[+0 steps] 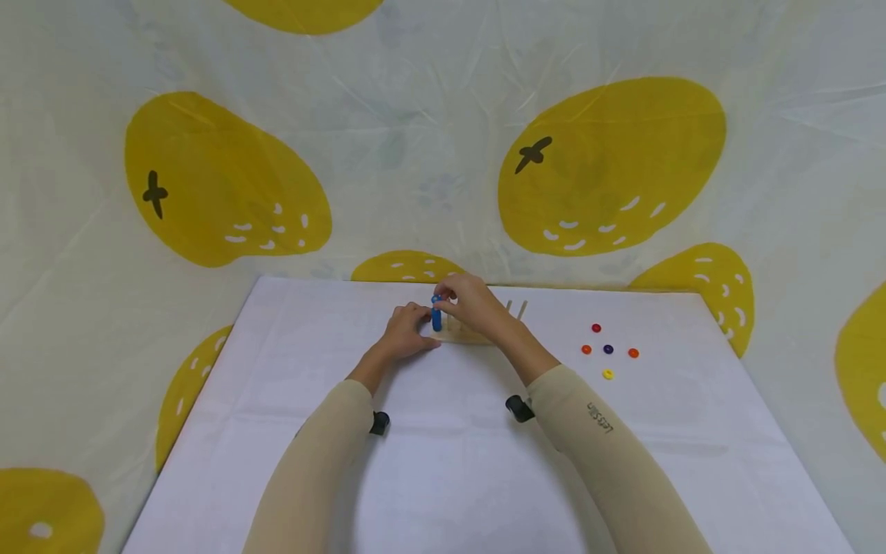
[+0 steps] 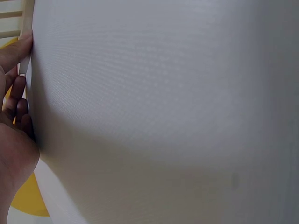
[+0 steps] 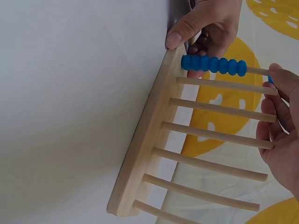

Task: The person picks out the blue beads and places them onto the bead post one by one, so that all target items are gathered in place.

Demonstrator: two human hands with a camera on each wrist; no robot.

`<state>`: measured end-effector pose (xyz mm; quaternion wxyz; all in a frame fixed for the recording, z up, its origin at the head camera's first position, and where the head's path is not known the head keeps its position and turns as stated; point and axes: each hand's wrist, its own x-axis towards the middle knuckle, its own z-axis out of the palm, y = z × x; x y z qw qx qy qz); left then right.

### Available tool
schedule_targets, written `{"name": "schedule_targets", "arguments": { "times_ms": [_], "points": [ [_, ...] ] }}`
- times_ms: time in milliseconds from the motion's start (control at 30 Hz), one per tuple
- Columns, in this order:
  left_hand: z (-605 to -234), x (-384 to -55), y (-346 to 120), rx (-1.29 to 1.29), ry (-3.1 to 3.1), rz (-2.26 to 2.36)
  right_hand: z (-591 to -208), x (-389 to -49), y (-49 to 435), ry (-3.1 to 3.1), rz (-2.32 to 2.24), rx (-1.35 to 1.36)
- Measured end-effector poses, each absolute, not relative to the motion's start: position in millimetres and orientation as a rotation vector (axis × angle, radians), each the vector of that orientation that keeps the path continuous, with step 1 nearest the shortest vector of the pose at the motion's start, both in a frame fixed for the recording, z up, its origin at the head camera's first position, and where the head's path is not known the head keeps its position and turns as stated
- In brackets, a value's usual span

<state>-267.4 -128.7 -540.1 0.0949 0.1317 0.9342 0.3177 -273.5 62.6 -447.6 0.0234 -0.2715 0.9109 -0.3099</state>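
Observation:
A wooden peg rack (image 3: 140, 154) with a row of upright pegs (image 3: 224, 87) stands near the far edge of the table. Several blue beads (image 3: 213, 64) are stacked on its leftmost end peg. My left hand (image 1: 404, 332) grips that end of the base, thumb on the front side and fingers behind. At the top of the same peg my right hand (image 1: 474, 304) pinches another blue bead (image 3: 270, 79), mostly hidden by the fingertips. A stretch of bare peg shows between this bead and the stack. The left wrist view catches only part of the rack.
Loose beads lie on the white tablecloth (image 1: 443, 477) right of the rack: a red one (image 1: 596, 328), two orange, a dark blue one (image 1: 608, 349) and a yellow one (image 1: 607, 375). A patterned curtain (image 1: 429, 154) hangs behind the table.

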Motion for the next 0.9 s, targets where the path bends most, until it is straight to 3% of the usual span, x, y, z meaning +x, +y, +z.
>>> {"name": "schedule_targets", "arguments": {
  "times_ms": [900],
  "points": [
    [-542.3, -268.4, -127.5, 0.367, 2.767, 0.894, -442.0, -267.5, 78.5, 2.880, -0.981, -0.853]
  ]
}}
